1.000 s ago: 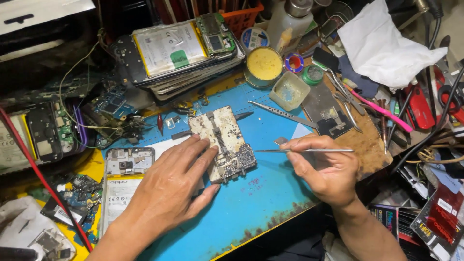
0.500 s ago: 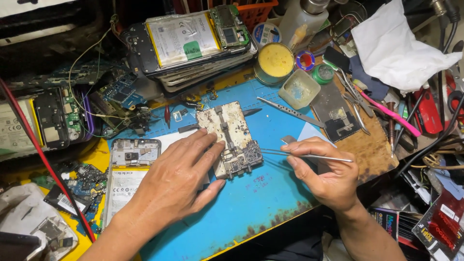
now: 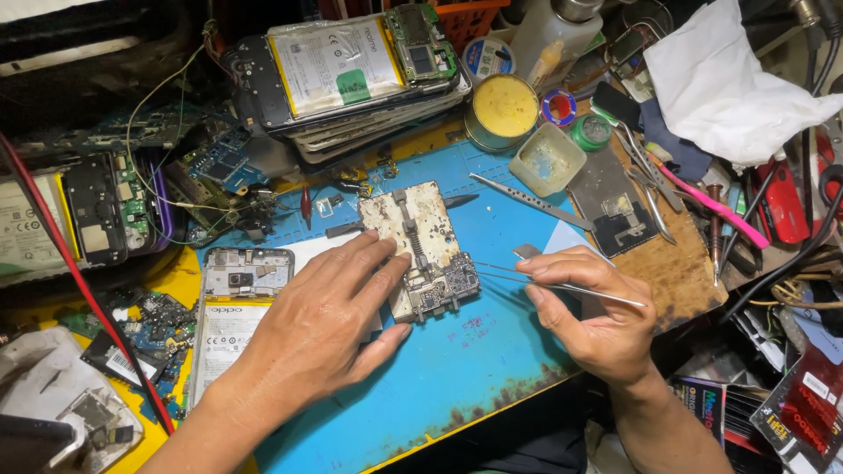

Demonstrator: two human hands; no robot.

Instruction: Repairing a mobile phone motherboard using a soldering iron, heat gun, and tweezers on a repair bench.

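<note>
The left hand (image 3: 329, 325) lies with fingers spread on the board holder (image 3: 420, 248) on the blue mat (image 3: 457, 369), while the right hand (image 3: 597, 312) pinches tweezers (image 3: 562, 283) whose tips seem to touch the circuit board (image 3: 443, 285).

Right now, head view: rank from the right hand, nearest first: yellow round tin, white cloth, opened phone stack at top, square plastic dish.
From the right hand:
1. Square plastic dish, just above the hand on the blue mat.
2. Yellow round tin, above-left of the dish.
3. White cloth, top right corner.
4. Opened phone stack, top centre-left, far across the mat.
</note>
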